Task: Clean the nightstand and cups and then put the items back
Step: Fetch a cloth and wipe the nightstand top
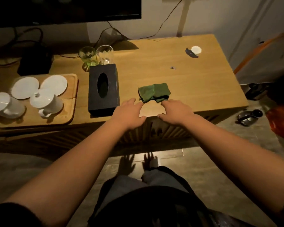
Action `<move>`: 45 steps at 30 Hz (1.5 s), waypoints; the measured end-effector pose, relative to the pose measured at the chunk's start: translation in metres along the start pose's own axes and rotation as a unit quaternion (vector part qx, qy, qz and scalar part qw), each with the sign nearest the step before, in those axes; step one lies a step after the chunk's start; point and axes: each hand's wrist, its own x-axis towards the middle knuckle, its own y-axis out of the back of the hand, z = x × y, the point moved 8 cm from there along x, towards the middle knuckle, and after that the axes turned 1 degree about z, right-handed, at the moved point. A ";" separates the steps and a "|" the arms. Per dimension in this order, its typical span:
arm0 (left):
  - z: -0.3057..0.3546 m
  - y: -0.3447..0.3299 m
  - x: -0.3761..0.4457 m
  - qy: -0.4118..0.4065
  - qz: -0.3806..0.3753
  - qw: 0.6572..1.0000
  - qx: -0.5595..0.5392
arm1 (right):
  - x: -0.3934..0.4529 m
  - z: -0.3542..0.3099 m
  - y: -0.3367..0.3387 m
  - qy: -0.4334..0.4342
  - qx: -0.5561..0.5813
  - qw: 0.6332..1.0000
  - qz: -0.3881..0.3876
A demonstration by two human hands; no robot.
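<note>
A folded green cloth lies on the wooden nightstand near its front edge. My left hand and my right hand reach over that edge side by side, fingers spread and relaxed, fingertips just short of the cloth and holding nothing. A black tissue box stands left of the cloth. On a wooden tray at the left sit two white cups upside down and two white saucers. Behind the box stand a green glass and a clear glass.
A small white disc with a dark object lies at the nightstand's back right, and a small scrap sits mid-surface. A dark screen hangs above, with cables behind. Shoes and an orange bag are on the floor at right.
</note>
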 end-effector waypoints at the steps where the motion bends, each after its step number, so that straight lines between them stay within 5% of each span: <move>1: 0.000 0.001 0.014 -0.001 -0.002 1.000 -0.003 | 0.016 0.005 0.004 0.003 0.005 1.000 -0.004; 9: -0.006 -0.004 0.122 0.009 -0.023 0.997 -0.076 | 0.126 0.034 0.021 0.011 0.045 0.999 0.028; 21: 0.013 -0.032 0.193 -0.033 -0.061 0.997 -0.040 | 0.173 0.056 -0.018 0.007 0.086 0.995 -0.053; 27: 0.026 -0.025 0.190 -0.106 -0.075 0.986 -0.104 | 0.148 0.063 -0.015 -0.025 0.165 0.985 -0.039; 37: 0.064 0.023 0.159 -0.268 -0.090 0.951 -0.126 | 0.051 0.077 0.023 -0.126 0.270 0.947 0.119; 45: 0.144 0.043 0.086 -0.455 -0.128 0.880 -0.040 | -0.084 0.077 0.014 -0.265 0.308 0.885 0.228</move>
